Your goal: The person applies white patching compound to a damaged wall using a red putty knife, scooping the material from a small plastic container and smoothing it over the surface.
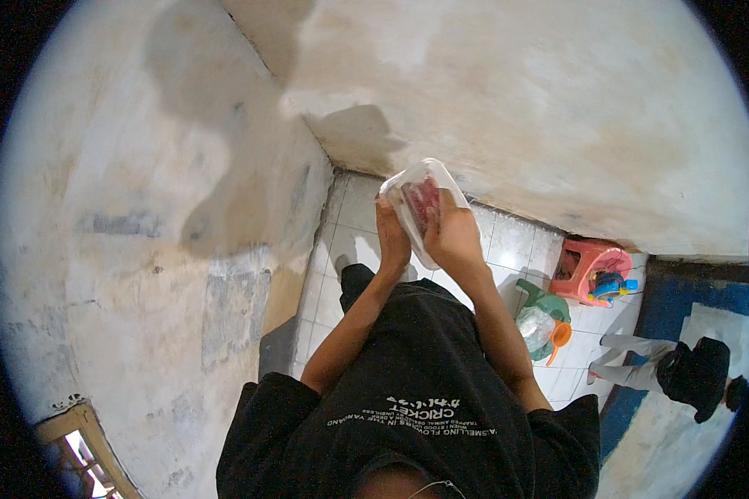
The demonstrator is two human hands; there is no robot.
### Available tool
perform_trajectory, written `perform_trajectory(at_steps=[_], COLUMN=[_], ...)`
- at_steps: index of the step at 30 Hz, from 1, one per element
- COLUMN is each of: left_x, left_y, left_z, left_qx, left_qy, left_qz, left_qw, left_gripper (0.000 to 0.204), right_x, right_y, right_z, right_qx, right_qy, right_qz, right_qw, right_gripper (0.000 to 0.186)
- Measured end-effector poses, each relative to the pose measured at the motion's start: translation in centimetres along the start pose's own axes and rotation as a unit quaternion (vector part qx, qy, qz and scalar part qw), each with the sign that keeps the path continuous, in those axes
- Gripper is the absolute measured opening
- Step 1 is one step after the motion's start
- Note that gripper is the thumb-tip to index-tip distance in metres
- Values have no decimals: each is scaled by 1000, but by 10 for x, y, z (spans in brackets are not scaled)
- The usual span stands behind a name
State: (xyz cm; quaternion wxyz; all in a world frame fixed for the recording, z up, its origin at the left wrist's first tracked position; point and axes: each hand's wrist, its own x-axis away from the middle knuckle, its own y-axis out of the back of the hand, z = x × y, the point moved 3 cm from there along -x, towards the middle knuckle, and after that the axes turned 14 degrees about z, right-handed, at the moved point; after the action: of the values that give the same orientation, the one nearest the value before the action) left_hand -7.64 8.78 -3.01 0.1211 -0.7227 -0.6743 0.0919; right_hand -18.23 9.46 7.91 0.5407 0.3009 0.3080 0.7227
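Black shirt (pixel 424 399), both hands (pixel 424 237) clasping clear plastic bag (pixel 416 195) between them

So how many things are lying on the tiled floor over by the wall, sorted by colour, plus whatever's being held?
Pink-red plastic stool: 1
Green plastic toy: 1
Orange scoop: 1
Blue toy on the stool: 1
Clear plastic container with red contents, held in both hands: 1
Total: 5
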Motion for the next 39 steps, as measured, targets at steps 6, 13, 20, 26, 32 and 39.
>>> perform_trajectory(at_steps=[6,13,20,26,32,39], left_x=[3,-1,-7,-4,-8,-4], left_y=[-8,-12,-11,-18,-12,-22], left_z=[-12,10,16,8,27,9], left_qx=[-21,191,231,254,272,296], left_qy=[-9,17,29,33,24,31], left_qz=[14,3,10,-18,-29,-16], left_qw=[1000,981,972,967,962,955], left_gripper=[55,54,55,54,54,55], right_x=[1,13,14,12,9,11], right_y=[15,42,-3,27,8,29], right_z=[2,8,-4,2,-4,-7], right_qx=[-56,12,67,-19,-13,-70], right_qy=[17,147,121,34,31,10], right_qz=[-47,-152,-69,-100,-38,-64], right_qw=[997,977,988,994,999,995], right_gripper=[53,63,49,42,41,37])
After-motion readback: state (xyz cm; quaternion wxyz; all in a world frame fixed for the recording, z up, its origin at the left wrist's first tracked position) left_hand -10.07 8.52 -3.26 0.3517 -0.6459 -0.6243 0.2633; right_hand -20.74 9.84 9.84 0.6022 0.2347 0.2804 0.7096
